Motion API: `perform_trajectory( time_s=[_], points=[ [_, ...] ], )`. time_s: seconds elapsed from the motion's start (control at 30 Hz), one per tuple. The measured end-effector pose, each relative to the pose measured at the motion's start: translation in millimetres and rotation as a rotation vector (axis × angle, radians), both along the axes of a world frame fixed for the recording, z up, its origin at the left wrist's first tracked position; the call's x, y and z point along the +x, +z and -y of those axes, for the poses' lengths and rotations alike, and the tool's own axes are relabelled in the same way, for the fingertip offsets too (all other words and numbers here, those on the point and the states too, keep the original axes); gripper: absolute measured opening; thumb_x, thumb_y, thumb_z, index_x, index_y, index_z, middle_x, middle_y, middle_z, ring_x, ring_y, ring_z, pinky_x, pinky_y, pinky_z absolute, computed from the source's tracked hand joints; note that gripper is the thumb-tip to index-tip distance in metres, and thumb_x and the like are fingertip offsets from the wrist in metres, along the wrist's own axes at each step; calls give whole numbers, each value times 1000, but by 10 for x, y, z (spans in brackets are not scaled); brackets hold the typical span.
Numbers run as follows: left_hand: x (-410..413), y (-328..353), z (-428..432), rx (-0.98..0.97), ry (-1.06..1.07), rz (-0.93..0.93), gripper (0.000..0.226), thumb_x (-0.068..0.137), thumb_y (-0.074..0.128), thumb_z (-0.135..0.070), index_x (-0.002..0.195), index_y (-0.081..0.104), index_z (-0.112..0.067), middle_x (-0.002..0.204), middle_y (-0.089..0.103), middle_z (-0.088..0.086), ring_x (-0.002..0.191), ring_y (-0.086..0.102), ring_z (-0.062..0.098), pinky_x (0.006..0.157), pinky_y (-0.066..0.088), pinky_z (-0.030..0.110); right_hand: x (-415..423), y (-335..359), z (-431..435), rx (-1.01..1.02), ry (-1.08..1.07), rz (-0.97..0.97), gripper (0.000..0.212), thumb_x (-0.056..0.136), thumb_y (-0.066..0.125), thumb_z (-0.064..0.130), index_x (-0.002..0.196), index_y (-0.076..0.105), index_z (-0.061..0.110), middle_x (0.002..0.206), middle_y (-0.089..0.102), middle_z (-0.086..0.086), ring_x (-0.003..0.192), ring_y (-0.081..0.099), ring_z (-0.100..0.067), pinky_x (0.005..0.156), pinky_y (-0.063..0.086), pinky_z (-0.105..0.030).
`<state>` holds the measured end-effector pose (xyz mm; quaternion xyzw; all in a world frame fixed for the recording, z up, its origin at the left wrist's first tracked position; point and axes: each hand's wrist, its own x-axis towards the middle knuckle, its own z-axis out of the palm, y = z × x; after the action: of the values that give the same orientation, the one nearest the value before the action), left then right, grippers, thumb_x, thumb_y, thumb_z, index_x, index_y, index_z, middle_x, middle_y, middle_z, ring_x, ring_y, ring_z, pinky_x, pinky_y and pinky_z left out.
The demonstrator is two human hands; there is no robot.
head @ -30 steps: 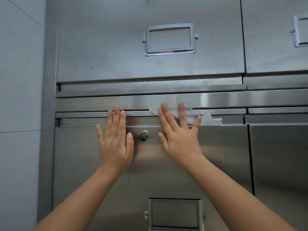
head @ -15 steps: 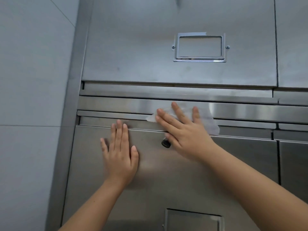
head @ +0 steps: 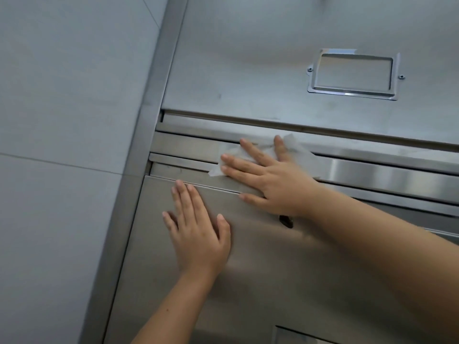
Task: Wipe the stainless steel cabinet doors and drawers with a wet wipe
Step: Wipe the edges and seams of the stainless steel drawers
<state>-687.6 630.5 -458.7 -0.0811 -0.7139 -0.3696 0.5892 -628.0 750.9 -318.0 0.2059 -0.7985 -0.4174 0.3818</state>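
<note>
Steel cabinet front, grey tiled wall beside — right hand pressing wipe.

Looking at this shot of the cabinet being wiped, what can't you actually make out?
All from the head view:
Wet wipe: mostly under the right hand, so its full shape is hidden.
Dark fitting on the lower door: half covered by the right wrist, so it is unclear what it is.
Lower label frame: cut off by the bottom edge.
Upper label frame: blurred, so any label is unreadable.
</note>
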Motion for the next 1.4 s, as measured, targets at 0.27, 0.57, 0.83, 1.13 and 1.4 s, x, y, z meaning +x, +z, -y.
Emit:
perform_trajectory(
  time_s=[0.27, 0.57, 0.83, 1.13, 1.4],
  points=[
    [-10, -30, 0, 119, -14, -6, 67, 82, 30, -27, 136, 35, 12, 146, 26, 26, 136, 22, 42, 105, 17, 59, -298, 76, 489, 102, 46, -2, 60, 95, 15, 52, 145, -11, 35, 150, -21, 18, 137, -27, -20, 101, -20, -60],
    [-56, -52, 3, 212, -51, -37, 64, 79, 31, -21, 133, 40, 13, 145, 32, 25, 134, 28, 41, 104, 20, 57, -643, 121, 1065, 171, 108, -12, 56, 97, 18, 50, 148, 0, 34, 155, -7, 16, 142, -16, -22, 104, -12, -64],
    [-59, -60, -11, 184, -39, -81, 62, 80, 31, -18, 133, 41, 12, 143, 35, 25, 133, 30, 42, 103, 19, 59, -698, 183, 1140, 195, 133, -5, 54, 98, 18, 48, 148, 3, 36, 155, -5, 18, 142, -15, -19, 108, -11, -56],
    [-32, -57, -4, 117, -69, -144, 61, 83, 29, -20, 136, 40, 7, 146, 32, 22, 137, 24, 37, 108, 15, 55, -145, 330, 177, 255, 83, -1, 52, 98, 18, 44, 147, 0, 38, 151, -11, 22, 142, -17, -17, 111, -11, -48],
    [35, -28, -41, 37, -86, -174, 60, 85, 27, -21, 136, 39, 7, 148, 26, 20, 138, 21, 34, 108, 11, 58, 354, 248, -668, 166, 69, -31, 52, 98, 37, 39, 145, 17, 34, 149, 5, 18, 142, -1, -23, 110, -2, -56]
  ],
)
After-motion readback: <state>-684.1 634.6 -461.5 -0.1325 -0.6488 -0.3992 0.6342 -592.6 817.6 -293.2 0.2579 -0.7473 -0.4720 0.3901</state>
